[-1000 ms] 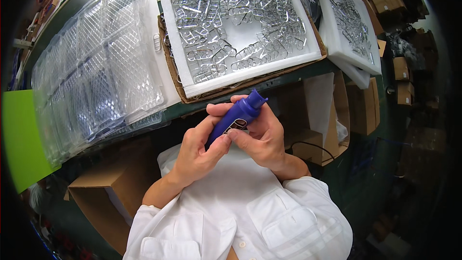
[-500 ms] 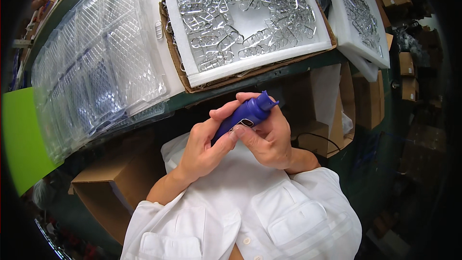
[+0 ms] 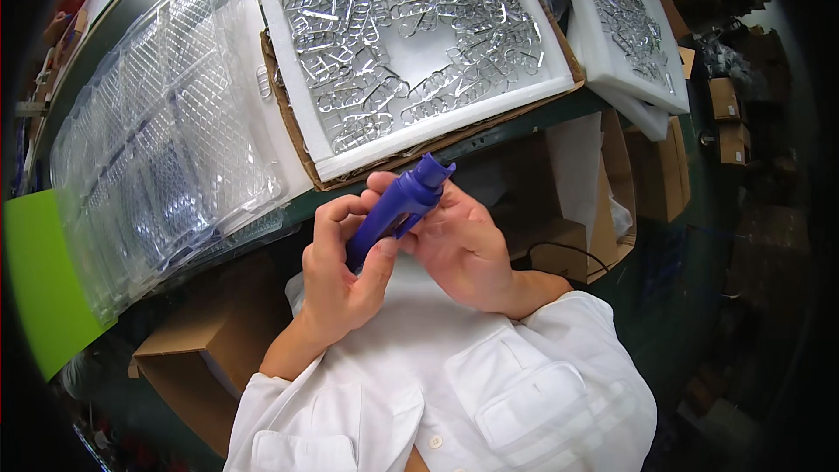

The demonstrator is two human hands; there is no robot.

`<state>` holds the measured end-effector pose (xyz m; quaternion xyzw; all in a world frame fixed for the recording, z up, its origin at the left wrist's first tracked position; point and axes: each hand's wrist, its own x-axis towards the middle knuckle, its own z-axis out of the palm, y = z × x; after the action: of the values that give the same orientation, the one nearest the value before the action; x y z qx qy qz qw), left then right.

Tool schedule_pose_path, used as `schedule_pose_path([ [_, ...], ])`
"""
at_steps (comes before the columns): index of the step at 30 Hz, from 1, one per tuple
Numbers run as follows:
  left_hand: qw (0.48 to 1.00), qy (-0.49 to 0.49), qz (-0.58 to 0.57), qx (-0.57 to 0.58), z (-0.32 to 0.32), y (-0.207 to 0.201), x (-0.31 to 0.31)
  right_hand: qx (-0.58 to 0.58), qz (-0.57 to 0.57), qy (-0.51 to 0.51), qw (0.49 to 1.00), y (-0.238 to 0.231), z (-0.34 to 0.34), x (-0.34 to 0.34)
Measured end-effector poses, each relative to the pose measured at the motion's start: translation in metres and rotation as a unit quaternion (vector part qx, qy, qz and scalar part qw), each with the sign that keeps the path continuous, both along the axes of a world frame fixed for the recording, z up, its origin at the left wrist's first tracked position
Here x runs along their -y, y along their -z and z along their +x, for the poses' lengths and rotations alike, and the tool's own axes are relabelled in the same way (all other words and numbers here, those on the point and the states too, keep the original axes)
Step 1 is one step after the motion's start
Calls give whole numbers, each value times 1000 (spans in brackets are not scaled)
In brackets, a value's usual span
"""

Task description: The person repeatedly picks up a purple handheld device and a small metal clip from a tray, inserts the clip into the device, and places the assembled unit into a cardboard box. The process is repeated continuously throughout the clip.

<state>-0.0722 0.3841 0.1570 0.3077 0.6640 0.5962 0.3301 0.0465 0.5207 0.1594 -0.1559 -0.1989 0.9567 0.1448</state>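
A dark blue plastic tube-shaped part (image 3: 384, 217), with a notched narrower neck at its upper end and an opening in its side, is held tilted in front of my white shirt. My left hand (image 3: 339, 267) grips its lower body between thumb and fingers. On the other side my right hand (image 3: 472, 255) curls loosely against the upper body, its fingertips partly hidden behind the part. Beyond it on the table, a white foam tray (image 3: 437, 129) holds many shiny metal wire clips (image 3: 345, 79).
Stacked clear plastic trays (image 3: 166, 153) lie at the left, by a bright green sheet (image 3: 44, 275). A second foam tray (image 3: 625, 83) of metal clips leans at the far right. Open cardboard boxes stand below, one at the left (image 3: 197, 332) and one at the right (image 3: 616, 170).
Both hands and the blue part have shifted left in the view. The part has turned, its side opening now facing more to the right, and my right thumb has come off its front.
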Motion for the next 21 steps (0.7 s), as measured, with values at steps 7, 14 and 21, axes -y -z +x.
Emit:
schedule_pose_path([
  [7,968,6,140,207,-7,-10,21,58,138,132,980,-15,8,-47],
  [14,914,29,148,377,-32,4,25,433,725,393,365,-23,94,-339],
  [21,925,70,134,349,-19,9,27,374,816,191,398,-48,25,-257],
])
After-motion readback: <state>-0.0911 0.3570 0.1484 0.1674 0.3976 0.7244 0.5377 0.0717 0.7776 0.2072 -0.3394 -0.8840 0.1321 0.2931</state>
